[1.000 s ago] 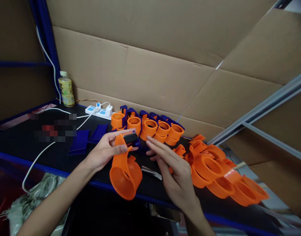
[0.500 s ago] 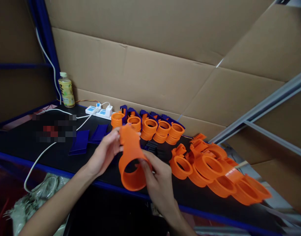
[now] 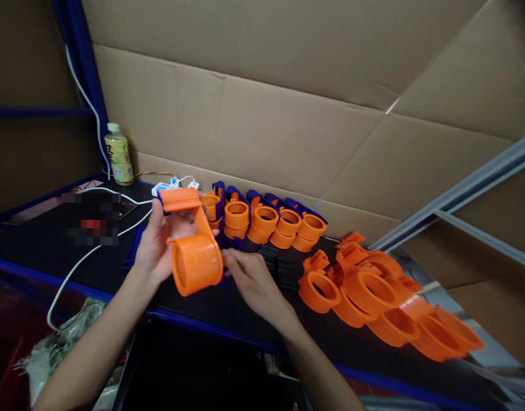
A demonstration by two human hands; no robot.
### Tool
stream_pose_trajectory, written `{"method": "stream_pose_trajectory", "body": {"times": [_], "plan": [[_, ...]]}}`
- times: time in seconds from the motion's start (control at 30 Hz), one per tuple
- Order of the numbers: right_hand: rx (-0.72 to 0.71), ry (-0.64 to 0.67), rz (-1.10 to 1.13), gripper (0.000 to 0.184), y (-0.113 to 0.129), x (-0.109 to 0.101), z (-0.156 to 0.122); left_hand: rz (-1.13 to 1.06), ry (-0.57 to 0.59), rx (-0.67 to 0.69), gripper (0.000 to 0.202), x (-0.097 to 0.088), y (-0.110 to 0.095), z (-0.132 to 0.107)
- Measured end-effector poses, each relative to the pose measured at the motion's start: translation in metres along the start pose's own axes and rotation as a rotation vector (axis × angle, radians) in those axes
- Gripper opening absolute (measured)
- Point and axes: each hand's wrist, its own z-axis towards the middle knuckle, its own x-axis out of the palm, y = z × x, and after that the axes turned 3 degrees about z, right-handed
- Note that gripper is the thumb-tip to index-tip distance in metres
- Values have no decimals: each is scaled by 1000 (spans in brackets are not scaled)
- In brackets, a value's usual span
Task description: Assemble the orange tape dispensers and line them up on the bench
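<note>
An orange plastic tape dispenser [image 3: 197, 264], made of a wide ring and a bent arm, is gripped in my left hand [image 3: 153, 242] above the table. A dark blue edge shows at the top left of its arm. To the right of the ring is my right hand [image 3: 253, 279], with thumb and fingers closed together beside some dark blue plastic; what they pinch is hidden. Partly behind my left wrist lies a dark blue plate [image 3: 135, 248]. Beyond my hands stands a row of stacked orange dispensers [image 3: 264, 222] with dark blue parts fitted.
More orange dispensers [image 3: 373, 291] are heaped at the right. Black strips [image 3: 281, 268] lie near the middle. A power strip [image 3: 161, 188], white cables and a yellow-labelled bottle [image 3: 119, 157] stand at the back left. The table's blue front edge [image 3: 193, 321] runs below my hands.
The dispenser has moved left and turned, so its ring faces sideways. My right hand has let go of the ring and sits apart from it to the right.
</note>
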Motion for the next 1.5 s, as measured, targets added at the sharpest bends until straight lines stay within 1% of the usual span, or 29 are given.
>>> {"method": "stream_pose_trajectory", "body": {"times": [0.07,0.13,0.2,0.27,0.4,0.43,0.5,0.57,0.63,0.7,0.77,0.83,0.9,1.03,1.1,1.27,1.4,1.5], "plan": [[-102,-29,-297,28,-7,5,3,-45,-1,6,63,-2,-13,-1],[-190,19,-479,27,-13,12,7,-61,10,-13,70,-3,-22,-1],[-248,87,-580,29,-16,19,10,-53,10,-6,72,-4,-26,-1],[-268,132,-657,30,-17,23,14,-14,-8,11,69,-6,-25,-1],[-264,154,-758,34,-16,25,17,84,-49,10,66,-8,-19,-1],[-256,143,-765,34,-17,25,17,94,-48,-4,66,-9,-19,-1],[-213,81,-741,29,-18,25,17,91,-36,-35,65,-9,-19,-1],[-136,-17,-688,25,-19,26,19,59,-21,-49,67,-10,-20,-1],[-28,-90,-660,28,-19,28,22,11,2,-38,69,-12,-21,1],[101,-84,-660,33,-18,30,28,-37,48,-12,69,-15,-20,2],[210,-31,-655,41,-16,32,34,-71,112,3,65,-18,-19,4],[260,7,-636,46,-14,33,39,-86,160,-18,60,-20,-17,4],[257,13,-607,50,-14,33,41,-87,147,-41,54,-20,-15,4],[198,-2,-518,57,-17,31,41,-72,21,-34,49,-16,-10,1],[187,-12,-490,57,-18,30,40,-54,-11,-50,49,-13,-7,-1],[204,-8,-545,53,-19,30,38,-10,-24,-77,52,-11,-1,-4],[166,8,-529,46,-21,29,37,-7,-1,-108,53,-13,6,1],[123,-58,-460,38,-25,29,37,-21,31,-156,50,-16,10,5]]}}
